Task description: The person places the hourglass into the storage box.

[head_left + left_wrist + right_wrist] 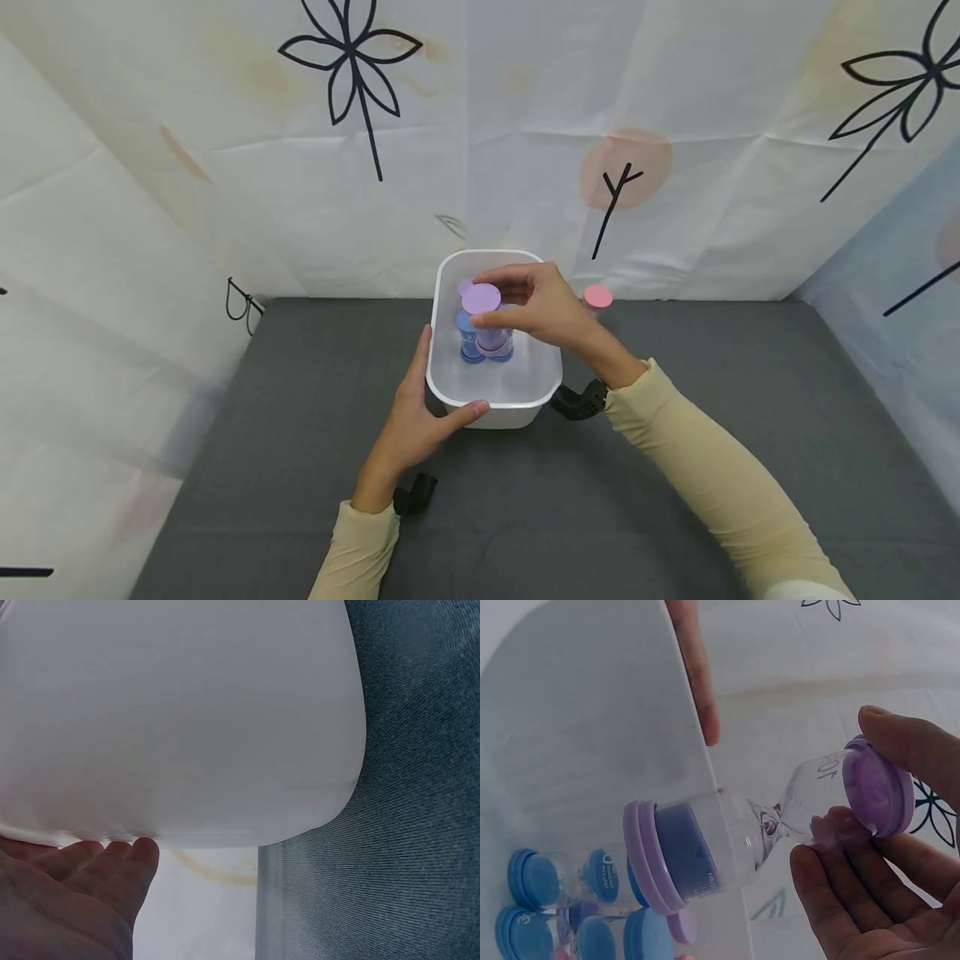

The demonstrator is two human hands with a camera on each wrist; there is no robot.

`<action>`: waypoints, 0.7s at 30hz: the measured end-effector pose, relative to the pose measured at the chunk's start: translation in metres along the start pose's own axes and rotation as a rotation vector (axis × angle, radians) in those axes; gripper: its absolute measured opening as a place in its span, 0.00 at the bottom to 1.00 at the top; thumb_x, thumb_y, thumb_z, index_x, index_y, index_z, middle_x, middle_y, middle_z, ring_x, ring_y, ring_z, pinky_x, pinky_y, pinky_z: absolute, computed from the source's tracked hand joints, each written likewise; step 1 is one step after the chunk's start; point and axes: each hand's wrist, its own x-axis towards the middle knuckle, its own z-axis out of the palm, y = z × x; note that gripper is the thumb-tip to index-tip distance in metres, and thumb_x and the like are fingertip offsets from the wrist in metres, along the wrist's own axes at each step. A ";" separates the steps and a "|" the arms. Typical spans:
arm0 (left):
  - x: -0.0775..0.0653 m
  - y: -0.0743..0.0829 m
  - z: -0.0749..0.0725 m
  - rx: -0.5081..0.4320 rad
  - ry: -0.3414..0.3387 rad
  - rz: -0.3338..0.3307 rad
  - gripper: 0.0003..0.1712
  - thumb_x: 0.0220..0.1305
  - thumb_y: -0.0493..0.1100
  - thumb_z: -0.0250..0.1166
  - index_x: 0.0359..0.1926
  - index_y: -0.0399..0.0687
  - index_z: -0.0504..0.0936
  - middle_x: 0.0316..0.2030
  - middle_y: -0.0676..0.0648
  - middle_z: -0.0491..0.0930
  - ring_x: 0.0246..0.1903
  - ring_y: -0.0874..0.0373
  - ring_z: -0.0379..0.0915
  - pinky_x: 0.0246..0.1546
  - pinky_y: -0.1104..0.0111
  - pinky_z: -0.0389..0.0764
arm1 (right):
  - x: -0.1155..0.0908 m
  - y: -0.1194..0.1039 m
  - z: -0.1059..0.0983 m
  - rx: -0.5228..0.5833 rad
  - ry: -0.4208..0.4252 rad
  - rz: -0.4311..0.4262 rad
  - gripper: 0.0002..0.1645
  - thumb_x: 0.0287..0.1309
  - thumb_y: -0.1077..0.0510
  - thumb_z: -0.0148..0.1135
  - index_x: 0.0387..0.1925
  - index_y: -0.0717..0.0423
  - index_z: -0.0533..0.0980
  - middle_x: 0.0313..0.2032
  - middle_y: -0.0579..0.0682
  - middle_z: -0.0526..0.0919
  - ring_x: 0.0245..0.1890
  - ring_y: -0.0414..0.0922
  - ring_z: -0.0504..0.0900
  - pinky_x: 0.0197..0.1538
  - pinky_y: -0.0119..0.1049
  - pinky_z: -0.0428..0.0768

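My right hand [546, 308] pinches a sand timer [686, 851] by its upper purple cap, with thumb and fingers on opposite sides. The timer has a clear glass body printed with lettering, purple caps and purplish-blue sand in its lower bulb. It is over the inside of a white plastic bin [517, 392]. Beneath it in the bin stand several other sand timers, including blue-capped ones [532, 881], partly covered by the held timer and hand. My left hand [411, 425] rests against the bin's near left corner, straight fingers on the outer wall and thumb at the front rim.
A pink-capped sand timer [597, 297] stands on the dark grey tabletop [712, 375], just right of the bin and partly behind my right wrist. A white cloth backdrop [517, 183] with printed flowers rises directly behind the bin.
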 end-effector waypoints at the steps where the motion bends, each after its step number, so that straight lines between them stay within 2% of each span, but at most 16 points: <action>1: 0.000 0.000 0.000 -0.004 -0.001 0.000 0.68 0.55 0.48 0.79 0.82 0.64 0.37 0.78 0.47 0.51 0.76 0.46 0.49 0.72 0.41 0.51 | 0.003 0.001 0.001 -0.015 -0.020 0.003 0.29 0.48 0.64 0.80 0.54 0.65 0.82 0.48 0.54 0.86 0.46 0.48 0.87 0.52 0.40 0.83; 4: 0.000 0.000 0.000 -0.004 0.000 -0.003 0.68 0.55 0.48 0.79 0.82 0.65 0.37 0.78 0.50 0.52 0.76 0.48 0.50 0.72 0.41 0.51 | 0.009 0.003 0.003 -0.049 -0.065 0.003 0.29 0.47 0.64 0.81 0.53 0.66 0.82 0.46 0.53 0.86 0.44 0.47 0.87 0.52 0.42 0.83; 8: -0.001 0.000 0.000 0.012 0.000 -0.016 0.69 0.56 0.50 0.79 0.82 0.65 0.36 0.78 0.53 0.50 0.76 0.47 0.49 0.72 0.41 0.51 | 0.016 0.005 0.005 -0.083 -0.107 0.006 0.28 0.46 0.64 0.82 0.51 0.65 0.83 0.45 0.54 0.87 0.44 0.48 0.88 0.53 0.46 0.83; 11: -0.002 0.000 0.000 0.022 0.000 -0.022 0.69 0.56 0.51 0.79 0.82 0.65 0.36 0.79 0.54 0.49 0.76 0.44 0.48 0.72 0.41 0.51 | 0.020 0.006 0.006 -0.137 -0.142 0.013 0.27 0.46 0.63 0.82 0.50 0.65 0.84 0.45 0.53 0.87 0.44 0.47 0.87 0.53 0.42 0.83; 15: -0.001 -0.001 0.000 0.022 -0.002 -0.019 0.69 0.56 0.51 0.78 0.82 0.65 0.36 0.79 0.54 0.48 0.76 0.45 0.47 0.72 0.41 0.51 | 0.023 0.008 0.008 -0.200 -0.195 0.030 0.26 0.45 0.61 0.83 0.48 0.64 0.84 0.43 0.51 0.87 0.44 0.45 0.87 0.52 0.37 0.83; 21: 0.000 -0.002 -0.001 0.022 0.000 -0.012 0.69 0.55 0.51 0.79 0.82 0.62 0.36 0.80 0.48 0.46 0.76 0.47 0.48 0.72 0.41 0.52 | 0.026 0.012 0.012 -0.243 -0.246 0.043 0.26 0.44 0.61 0.84 0.47 0.64 0.85 0.41 0.51 0.88 0.43 0.44 0.87 0.51 0.36 0.83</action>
